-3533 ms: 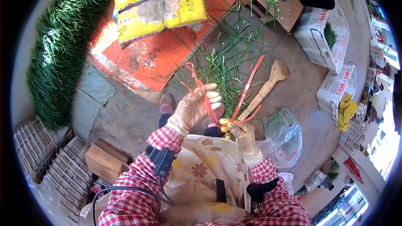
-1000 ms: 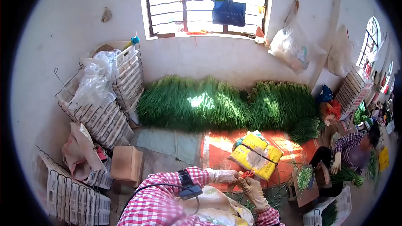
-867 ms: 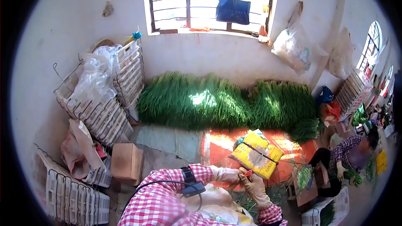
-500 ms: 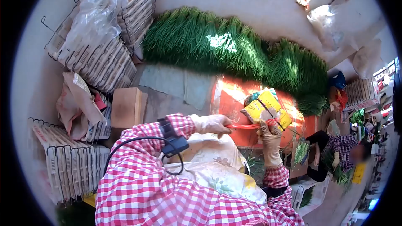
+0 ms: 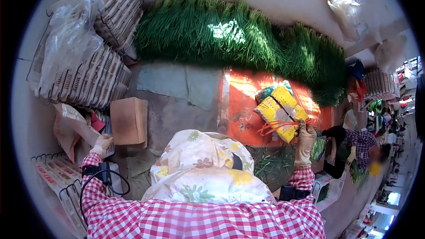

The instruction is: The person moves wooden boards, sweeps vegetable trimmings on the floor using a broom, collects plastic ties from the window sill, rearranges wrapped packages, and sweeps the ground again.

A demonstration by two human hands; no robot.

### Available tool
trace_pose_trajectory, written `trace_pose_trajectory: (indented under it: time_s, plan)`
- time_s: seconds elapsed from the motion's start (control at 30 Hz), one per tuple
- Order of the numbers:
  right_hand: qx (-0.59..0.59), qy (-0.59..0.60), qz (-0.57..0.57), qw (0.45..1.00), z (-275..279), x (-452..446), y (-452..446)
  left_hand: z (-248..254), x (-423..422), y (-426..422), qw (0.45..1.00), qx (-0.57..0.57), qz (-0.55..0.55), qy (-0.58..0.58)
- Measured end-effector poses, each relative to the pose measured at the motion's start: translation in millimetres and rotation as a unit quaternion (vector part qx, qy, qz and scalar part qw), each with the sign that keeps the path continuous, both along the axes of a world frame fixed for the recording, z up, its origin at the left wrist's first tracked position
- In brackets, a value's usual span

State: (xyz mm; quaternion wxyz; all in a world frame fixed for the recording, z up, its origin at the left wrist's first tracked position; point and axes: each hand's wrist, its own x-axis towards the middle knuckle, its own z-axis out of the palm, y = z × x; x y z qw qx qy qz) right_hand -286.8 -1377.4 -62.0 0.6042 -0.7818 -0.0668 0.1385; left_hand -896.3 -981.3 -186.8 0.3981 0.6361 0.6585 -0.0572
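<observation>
My left hand [image 5: 102, 144], in a pale glove, is at the near edge of a white plastic crate [image 5: 111, 149] with sacking in it. Its fingers look curled, and what they grip is hidden. My right hand [image 5: 305, 139], also gloved, is closed on a bunch of thin red strips [image 5: 276, 126] that fan out to the left. The strips lie across a yellow package [image 5: 282, 106] with a dark band around it, just beyond my right hand. Under the package is an orange mat [image 5: 241, 110].
Bundled long green stalks [image 5: 208, 35] line the wall. Stacked white crates [image 5: 88, 77] with plastic sheeting stand at left, beside a brown block [image 5: 128, 121]. Loose stalks [image 5: 272, 161] litter the floor near my apron [image 5: 199, 168]. At right, a co-worker [image 5: 356, 146] handles green stalks.
My left hand has let go of the red strip and swung left to the crate. My right hand keeps the strips and has moved slightly right. The view has shifted.
</observation>
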Motion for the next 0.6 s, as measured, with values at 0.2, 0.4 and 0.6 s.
trace_pose_trajectory:
  time_s: [0.2,0.4,0.6]
  plan:
    - [-0.019,0.008,0.028,0.999,-20,87,41,-63,-58,0,0.778,-0.361,0.362,-0.365]
    - [-0.118,-0.087,0.108,0.983,-21,156,103,-27,27,-102,0.923,-0.252,0.255,-0.139]
    - [-0.172,-0.142,0.166,0.961,-16,192,198,-18,-13,-103,0.901,-0.24,0.346,-0.098]
